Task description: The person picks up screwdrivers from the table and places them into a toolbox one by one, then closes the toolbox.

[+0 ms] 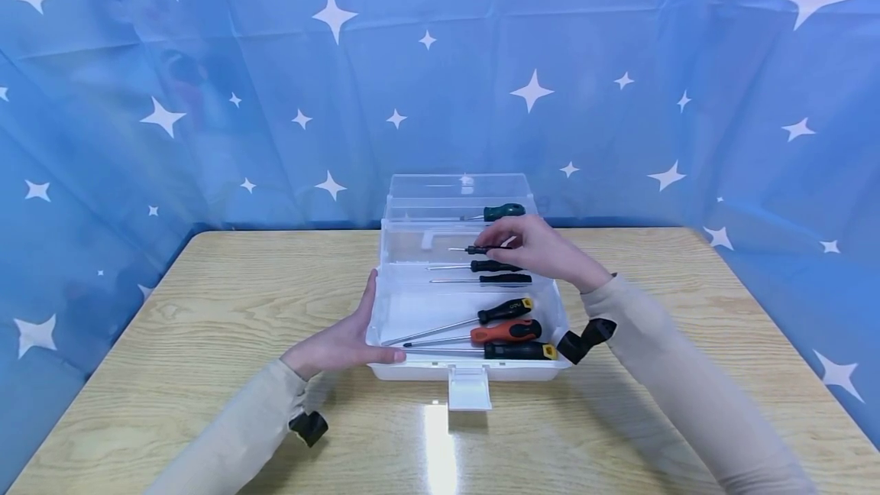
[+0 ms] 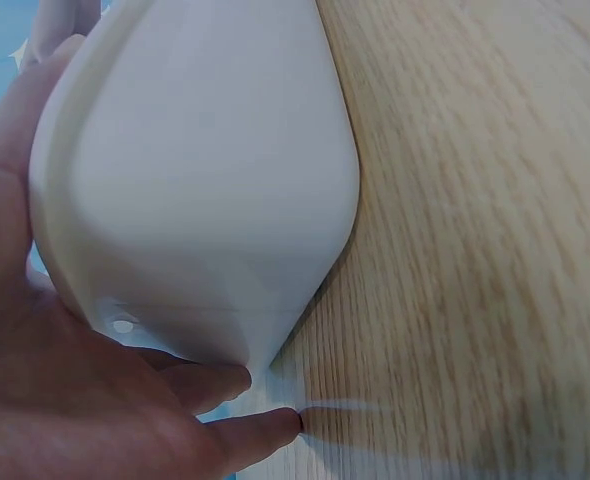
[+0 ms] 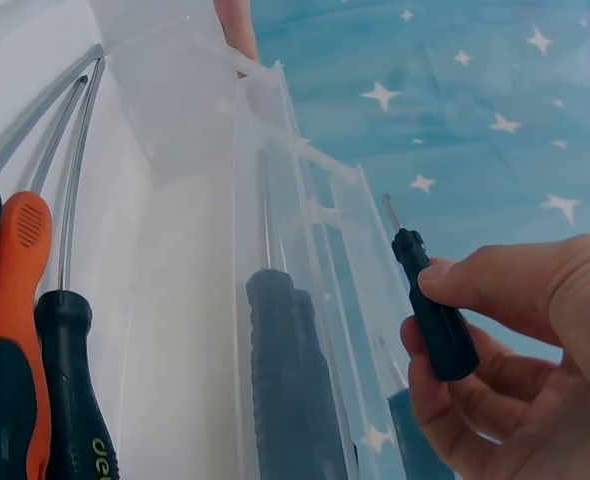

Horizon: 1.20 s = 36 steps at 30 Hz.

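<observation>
My right hand (image 1: 525,247) pinches a small black screwdriver (image 3: 437,310) between thumb and fingers, its short tip pointing left in the head view. It is over the trays of an open white toolbox (image 1: 412,370). Below that hand, two black screwdrivers (image 1: 505,279) lie in a clear tray. A green-handled screwdriver (image 1: 504,211) lies in the rear tray. The box bottom holds an orange-and-black screwdriver (image 1: 507,331) between two black-and-yellow ones (image 1: 520,351). My left hand (image 1: 344,342) grips the box's left end, thumb on the front rim, fingers along the side.
The toolbox stands on a wood-grain table (image 1: 227,304), its front latch (image 1: 470,389) hanging down. The clear lid and trays (image 1: 457,186) are raised toward the back. Behind the table hangs a blue curtain (image 1: 440,82) with white stars.
</observation>
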Motion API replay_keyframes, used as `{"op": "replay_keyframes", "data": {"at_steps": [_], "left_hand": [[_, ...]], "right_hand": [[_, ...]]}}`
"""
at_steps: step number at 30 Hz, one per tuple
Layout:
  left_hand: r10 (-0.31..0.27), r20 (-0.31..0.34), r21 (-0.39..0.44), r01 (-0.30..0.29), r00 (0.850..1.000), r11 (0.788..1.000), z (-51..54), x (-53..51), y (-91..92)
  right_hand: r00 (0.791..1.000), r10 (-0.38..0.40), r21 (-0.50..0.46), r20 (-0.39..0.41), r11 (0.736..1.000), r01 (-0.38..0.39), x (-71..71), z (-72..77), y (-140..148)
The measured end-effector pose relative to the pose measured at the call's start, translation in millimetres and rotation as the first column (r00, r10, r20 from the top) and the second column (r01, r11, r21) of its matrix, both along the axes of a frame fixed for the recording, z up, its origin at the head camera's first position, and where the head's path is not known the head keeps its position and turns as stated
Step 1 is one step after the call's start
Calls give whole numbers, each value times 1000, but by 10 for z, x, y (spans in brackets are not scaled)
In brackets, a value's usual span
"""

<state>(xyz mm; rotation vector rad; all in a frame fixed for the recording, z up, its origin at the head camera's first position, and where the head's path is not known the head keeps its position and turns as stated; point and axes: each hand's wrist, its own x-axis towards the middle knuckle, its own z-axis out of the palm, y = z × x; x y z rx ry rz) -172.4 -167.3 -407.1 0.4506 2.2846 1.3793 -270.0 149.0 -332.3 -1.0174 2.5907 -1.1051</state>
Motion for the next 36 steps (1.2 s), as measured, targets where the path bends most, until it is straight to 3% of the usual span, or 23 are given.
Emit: {"op": "replay_keyframes", "data": {"at_steps": [7,15,22,25,32,36], "left_hand": [[2,-2,-4,-2,1000,1000,-16,-1,7],[-29,-27,110,31,999,993,-63,-47,19],[-31,-24,133,34,999,991,-73,-54,25],[-37,-24,139,40,999,989,-61,-51,32],[-4,2,36,4,1000,999,-28,-21,19],[4,1,31,-4,1000,1000,-32,-10,-7]], "right_hand": [[999,28,22,18,999,-29,1,-19,-107],[999,47,30,24,998,-48,7,-39,-264],[993,109,0,44,994,-109,6,-53,-339],[994,94,0,54,996,-94,6,-56,-287],[998,29,-29,52,999,-27,17,-50,-44],[999,-21,-35,31,999,22,39,-75,65]]}}
